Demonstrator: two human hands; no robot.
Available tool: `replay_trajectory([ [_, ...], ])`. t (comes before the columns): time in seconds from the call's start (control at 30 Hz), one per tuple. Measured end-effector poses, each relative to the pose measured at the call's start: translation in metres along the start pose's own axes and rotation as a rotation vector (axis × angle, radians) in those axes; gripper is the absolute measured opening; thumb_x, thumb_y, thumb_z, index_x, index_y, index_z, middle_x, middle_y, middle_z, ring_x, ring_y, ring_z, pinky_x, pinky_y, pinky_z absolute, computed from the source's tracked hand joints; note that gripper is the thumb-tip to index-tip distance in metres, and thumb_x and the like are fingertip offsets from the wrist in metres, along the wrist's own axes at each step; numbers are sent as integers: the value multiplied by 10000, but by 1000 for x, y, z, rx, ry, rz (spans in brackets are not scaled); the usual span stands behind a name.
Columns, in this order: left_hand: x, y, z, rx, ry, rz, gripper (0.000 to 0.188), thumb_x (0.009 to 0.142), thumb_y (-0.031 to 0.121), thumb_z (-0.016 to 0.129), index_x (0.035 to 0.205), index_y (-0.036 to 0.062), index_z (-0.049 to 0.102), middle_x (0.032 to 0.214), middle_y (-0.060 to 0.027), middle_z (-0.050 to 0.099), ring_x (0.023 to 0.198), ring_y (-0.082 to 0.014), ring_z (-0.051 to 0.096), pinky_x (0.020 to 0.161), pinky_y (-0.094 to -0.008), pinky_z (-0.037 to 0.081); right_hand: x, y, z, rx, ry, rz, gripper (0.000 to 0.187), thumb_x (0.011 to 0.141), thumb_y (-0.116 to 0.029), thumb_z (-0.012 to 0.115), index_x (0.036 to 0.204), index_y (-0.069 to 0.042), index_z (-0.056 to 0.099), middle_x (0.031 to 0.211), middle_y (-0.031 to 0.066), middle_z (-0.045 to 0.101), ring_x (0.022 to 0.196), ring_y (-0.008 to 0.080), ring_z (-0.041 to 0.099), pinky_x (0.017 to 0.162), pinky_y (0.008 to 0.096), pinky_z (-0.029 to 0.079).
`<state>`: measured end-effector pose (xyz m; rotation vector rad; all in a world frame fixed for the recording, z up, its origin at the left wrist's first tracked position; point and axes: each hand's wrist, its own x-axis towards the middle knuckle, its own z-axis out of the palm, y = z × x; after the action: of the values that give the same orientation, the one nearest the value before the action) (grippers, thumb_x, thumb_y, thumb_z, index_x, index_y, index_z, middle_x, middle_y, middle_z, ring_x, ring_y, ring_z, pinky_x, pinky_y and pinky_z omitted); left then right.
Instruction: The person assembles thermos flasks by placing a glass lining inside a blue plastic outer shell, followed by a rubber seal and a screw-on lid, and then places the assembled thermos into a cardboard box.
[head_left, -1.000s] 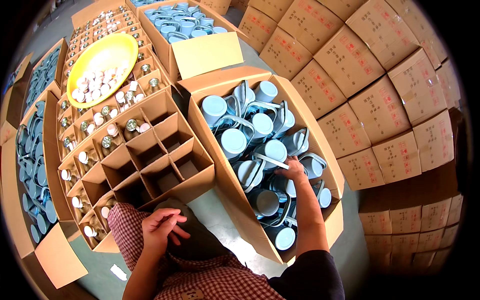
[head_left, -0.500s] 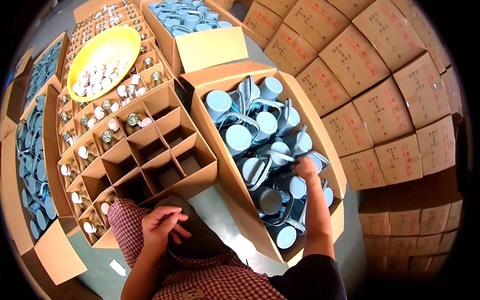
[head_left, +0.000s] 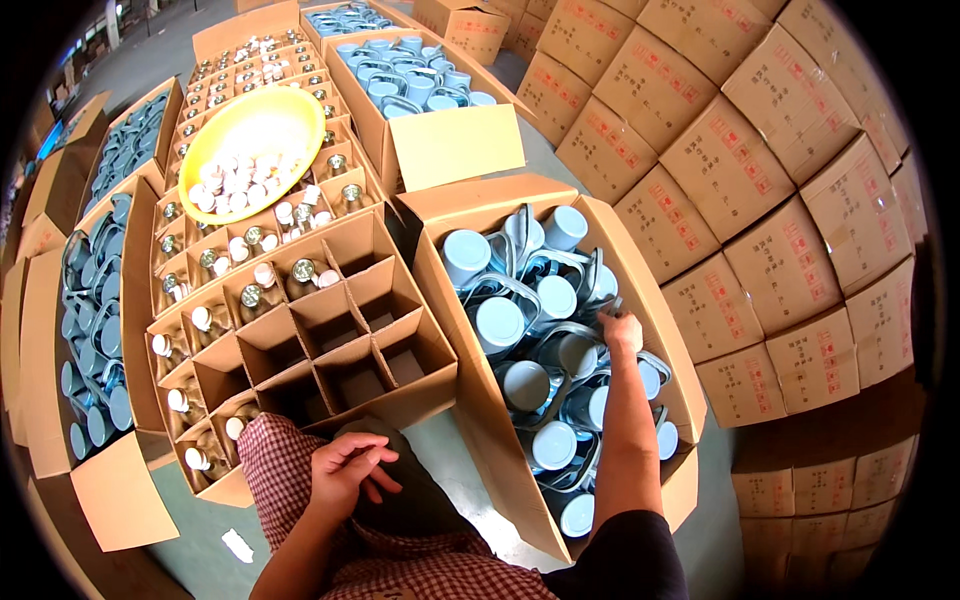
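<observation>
My right hand [head_left: 621, 332] reaches into an open carton [head_left: 455, 385] packed with light-blue plastic cup-shaped pieces with loop handles. Its fingers are closed around the handle of one blue cup-shaped piece [head_left: 601, 286] near the carton's right wall; the fingertips are partly hidden. Over my lap, my left hand [head_left: 350, 472] hangs with loosely bent, separated fingers and holds nothing. Left of the lap stands a divided carton [head_left: 425, 385]. Some of its cells hold clear glass bottles with white or metallic tops, such as this bottle [head_left: 304, 272]; the cells nearest the blue pieces are bare.
A yellow basin [head_left: 300, 135] holding several small white-and-pink caps [head_left: 240, 185] rests on bottle cartons behind. More cartons of blue pieces stand at far left [head_left: 95, 320] and at the back [head_left: 420, 80]. Sealed cartons [head_left: 725, 155] are stacked along the right.
My right hand has moved farther into the carton and closed on a blue piece's handle. The whole view has shifted, showing more of the back. My left hand keeps its pose over my lap.
</observation>
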<state>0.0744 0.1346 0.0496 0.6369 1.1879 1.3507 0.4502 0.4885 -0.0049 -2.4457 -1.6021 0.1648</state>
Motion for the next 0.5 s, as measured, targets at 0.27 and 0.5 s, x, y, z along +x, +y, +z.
replay_trajectory([
  [0.27, -2, -5, 4, 4, -36, 12, 173, 889, 28, 495, 1035, -29, 568, 866, -163, 656, 576, -264, 662, 363, -255, 469, -20, 12, 12, -58, 67, -83, 399, 715, -289, 560, 922, 36, 661, 964, 265, 625, 937, 372, 614, 841, 419, 476],
  [0.5, -2, -4, -2, -13, -43, -11, 174, 901, 53, 500, 1034, -38, 566, 868, -167, 646, 594, -257, 666, 386, -260, 482, -14, 65, -50, 377, 257, -42, 323, 702, -254, 568, 841, 30, 636, 749, 189, 642, 720, 300, 627, 697, 400, 479],
])
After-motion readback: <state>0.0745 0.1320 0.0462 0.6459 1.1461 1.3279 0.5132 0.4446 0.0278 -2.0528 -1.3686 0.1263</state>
